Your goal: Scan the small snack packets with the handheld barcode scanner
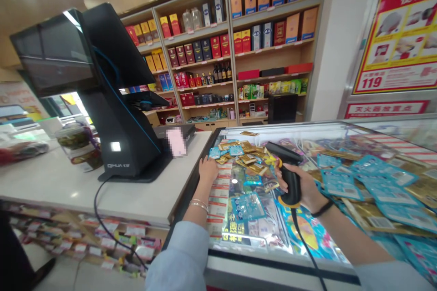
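Note:
My right hand [305, 186] is wrapped round the handle of a black and yellow barcode scanner [291, 182], its head pointing left over the glass counter [218, 254]. At the left edge of the glass, my left hand [208, 169] rests beside a pile of small gold packets [251, 159] and blue packets [236, 150]; its fingertips are partly hidden against the pile, and I cannot tell whether they hold anything. A larger blue packet [248, 207] lies flat between my hands. To the right of the scanner are several blue packets [385, 182] and gold packets [370, 218].
A black checkout terminal [126, 100] stands on the white counter [51, 182] at left, near jars [80, 145]. The scanner's cable [305, 245] hangs towards the front edge. Behind are shelves [235, 82] of boxes and bottles.

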Available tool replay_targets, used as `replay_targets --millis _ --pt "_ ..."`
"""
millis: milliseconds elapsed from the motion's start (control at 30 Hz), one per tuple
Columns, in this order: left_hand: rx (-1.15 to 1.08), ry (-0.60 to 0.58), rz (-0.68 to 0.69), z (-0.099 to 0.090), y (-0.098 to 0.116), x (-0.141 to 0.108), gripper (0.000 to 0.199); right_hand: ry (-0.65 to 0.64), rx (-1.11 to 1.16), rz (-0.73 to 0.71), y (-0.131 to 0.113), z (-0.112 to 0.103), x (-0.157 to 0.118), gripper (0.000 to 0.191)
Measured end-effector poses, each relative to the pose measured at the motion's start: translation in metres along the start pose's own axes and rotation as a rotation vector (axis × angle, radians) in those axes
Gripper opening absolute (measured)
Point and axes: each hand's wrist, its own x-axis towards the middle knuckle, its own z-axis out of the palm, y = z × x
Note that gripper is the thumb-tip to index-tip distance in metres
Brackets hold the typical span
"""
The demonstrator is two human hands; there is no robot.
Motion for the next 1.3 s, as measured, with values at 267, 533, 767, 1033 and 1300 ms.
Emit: replay_targets --millis 267,533,767,1033,1300 --pt "0.006 -0.017 0.022 0.002 -0.001 -0.001 0.042 0.006 -0.008 0.025 0.002 -0.004 0.001 0.023" --pt "-0.061 0.092 0.032 -0.010 0.009 -0.004 0.041 0.031 0.004 0.037 0.000 -0.004 0.000 0.024" --pt "-0.073 0.194 -0.223 -0.020 0.009 -0.008 0.040 0.084 0.005 0.046 0.000 -0.002 -0.003 0.025" --pt "-0.028 0.126 -0.238 0.001 -0.001 -0.004 0.039 0.115 -0.032 0.052 0.001 -0.002 -0.003 0.023" --pt "0.043 0.015 -0.121 -0.002 -0.003 -0.003 0.040 0.101 -0.018 0.055 0.002 -0.004 -0.003 0.023"
